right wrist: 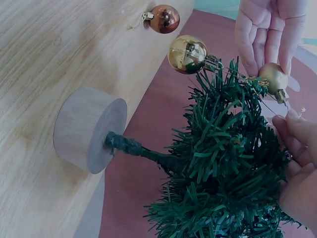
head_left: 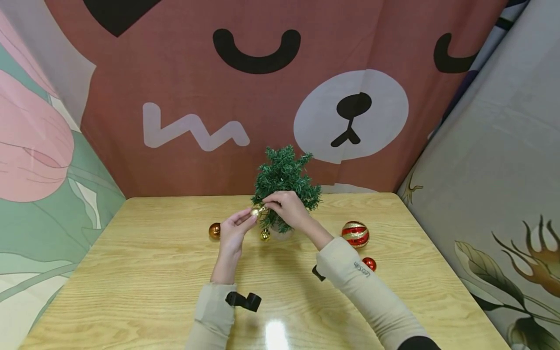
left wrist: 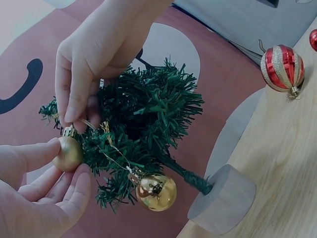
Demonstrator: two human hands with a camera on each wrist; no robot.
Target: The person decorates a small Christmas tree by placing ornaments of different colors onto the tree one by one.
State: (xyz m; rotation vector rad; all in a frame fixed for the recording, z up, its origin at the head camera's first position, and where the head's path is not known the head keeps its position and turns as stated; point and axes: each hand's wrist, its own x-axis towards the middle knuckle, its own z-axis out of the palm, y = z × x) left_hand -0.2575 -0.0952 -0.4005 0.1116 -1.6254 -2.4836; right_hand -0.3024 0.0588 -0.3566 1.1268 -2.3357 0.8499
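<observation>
- The left hand (head_left: 234, 228) holds a small gold ball (left wrist: 68, 153) with its thumb and fingertips. The ball is at the left side of the little green tree (head_left: 285, 182), up against a low branch.
- The right hand (head_left: 286, 206) pinches the thin string (left wrist: 89, 124) on top of the ball, right at the branch tips. Its fingers are bent around the string.
- The tree stands on a round wood base (left wrist: 221, 204) near the far edge of the table (head_left: 131, 272).
- One shiny gold ball (left wrist: 156, 192) already hangs low on the tree, just below the one in the hands.
- To do this well, I think the left hand should keep the ball up so the string stays loose.
- Then the right hand can open the loop and slide it far down a branch, not just on the tip, so it will not slip off.
- Go slow. The tree is small and light, so a hard pull could tip it over or knock off the hanging ball.
- Let go of the ball softly, only when the string sits on the branch.
- Other balls wait on the table: a brown one (head_left: 214, 230) to the left, a big red and gold one (head_left: 355, 234) and a small red one (head_left: 369, 264) to the right.
</observation>
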